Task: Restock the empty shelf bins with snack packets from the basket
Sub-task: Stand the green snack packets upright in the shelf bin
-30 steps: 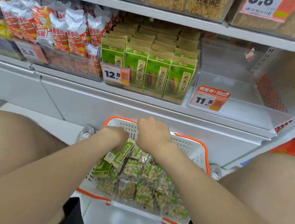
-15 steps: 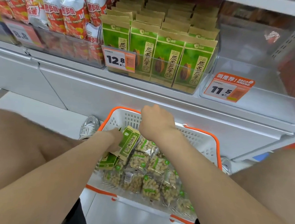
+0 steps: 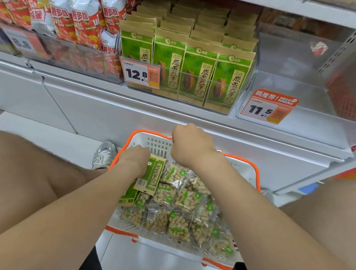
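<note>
A white basket with an orange rim (image 3: 253, 168) stands on the floor between my knees. It holds several clear peanut packets (image 3: 179, 211) and a few green seed packets. My left hand (image 3: 135, 162) grips one green seed packet (image 3: 151, 176) by its top, above the basket's left side. My right hand (image 3: 190, 146) is curled into a fist over the basket's far rim and seems to grip it; its fingers are hidden. The empty clear shelf bin (image 3: 313, 132) with an 11.5 price tag (image 3: 268, 106) lies up and to the right.
A bin of green seed packets (image 3: 197, 72) with a 12.8 tag sits left of the empty bin. Red-and-white snack bags (image 3: 65, 17) fill the bin further left. White cabinet fronts run below the shelf. A grey shoe (image 3: 104, 154) rests left of the basket.
My left hand has raised the green seed packet out of the pile toward the basket's far rim. The view has tilted closer to the shelf. My right hand stays at the rim.
</note>
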